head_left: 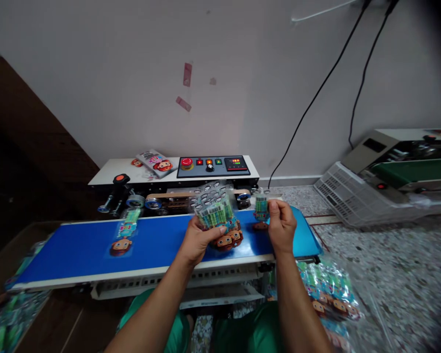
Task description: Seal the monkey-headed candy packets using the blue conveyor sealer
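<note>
My left hand [196,241] is closed round a fanned stack of clear plastic packets [216,215], its thumb across the front. Each packet shows a green striped part, a barcode and a brown-haired cartoon head at the bottom. My right hand [282,223] pinches one packet [260,208] by its side edge, near the right end of the sealing band. Both hands are above the blue conveyor belt [165,242] of a band sealer. Farther left, another packet [123,235] lies on the belt, its top end by the sealer's rollers [135,201].
Behind the belt, the control panel [213,166] has a red stop button and a lit display. A printed packet [156,163] lies on the white housing. More packets [330,289] are in a plastic bag at lower right, others in a box [73,314] at lower left. A white crate [347,196] stands right.
</note>
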The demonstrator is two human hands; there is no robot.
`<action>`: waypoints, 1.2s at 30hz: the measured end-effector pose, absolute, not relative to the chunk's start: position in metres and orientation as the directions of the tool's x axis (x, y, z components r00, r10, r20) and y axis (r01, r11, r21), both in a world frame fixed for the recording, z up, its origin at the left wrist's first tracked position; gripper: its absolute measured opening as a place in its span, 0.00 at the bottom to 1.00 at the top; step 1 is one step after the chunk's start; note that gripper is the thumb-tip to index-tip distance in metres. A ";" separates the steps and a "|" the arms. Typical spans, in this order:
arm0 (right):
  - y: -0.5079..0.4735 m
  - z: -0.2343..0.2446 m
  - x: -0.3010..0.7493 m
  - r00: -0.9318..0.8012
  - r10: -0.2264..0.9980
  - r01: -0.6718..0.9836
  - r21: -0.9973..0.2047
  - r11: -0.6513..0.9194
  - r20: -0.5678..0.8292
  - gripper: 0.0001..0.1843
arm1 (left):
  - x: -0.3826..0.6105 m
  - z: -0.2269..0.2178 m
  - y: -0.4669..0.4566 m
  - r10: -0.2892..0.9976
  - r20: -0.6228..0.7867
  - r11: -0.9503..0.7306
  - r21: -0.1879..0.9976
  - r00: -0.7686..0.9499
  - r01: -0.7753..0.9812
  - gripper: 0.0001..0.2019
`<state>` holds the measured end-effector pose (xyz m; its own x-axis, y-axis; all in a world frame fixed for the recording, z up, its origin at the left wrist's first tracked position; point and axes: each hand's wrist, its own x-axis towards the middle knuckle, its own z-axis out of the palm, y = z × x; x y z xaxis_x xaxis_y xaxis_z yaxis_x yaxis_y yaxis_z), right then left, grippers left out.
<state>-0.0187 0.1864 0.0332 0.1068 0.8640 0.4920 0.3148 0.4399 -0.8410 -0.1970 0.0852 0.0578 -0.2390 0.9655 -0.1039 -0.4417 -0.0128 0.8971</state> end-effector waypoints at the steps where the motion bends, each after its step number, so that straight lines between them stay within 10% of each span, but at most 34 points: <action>1: 0.185 0.033 -0.020 0.121 0.859 0.290 -0.846 0.448 0.497 0.15 | -0.197 0.057 0.085 0.966 -0.100 -0.016 0.897 -0.237 -0.442 0.16; 13: 0.185 0.044 -0.013 0.105 0.908 0.362 -0.866 0.345 0.406 0.18 | -0.198 0.061 0.084 0.967 -0.104 -0.011 0.894 -0.231 -0.447 0.16; 26: 0.221 0.008 -0.014 0.040 0.967 0.840 -0.533 0.103 0.250 0.17 | -0.196 0.060 0.084 0.971 -0.102 -0.005 0.892 -0.214 -0.451 0.15; 31: 0.207 0.019 -0.037 -0.070 0.940 0.734 -0.621 0.274 0.333 0.18 | -0.196 0.054 0.085 0.958 -0.125 -0.007 0.891 -0.260 -0.454 0.17; 36: 0.176 0.055 -0.048 -0.259 0.924 0.161 -0.931 0.328 0.281 0.21 | -0.194 0.052 0.087 0.969 -0.105 -0.015 0.877 -0.222 -0.480 0.19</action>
<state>-0.0480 0.1759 0.0552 -0.2595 0.9239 0.2811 0.1606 0.3283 -0.9308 -0.1941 0.0875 0.0525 -0.2221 0.9693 -0.1052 -0.4797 -0.0147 0.8773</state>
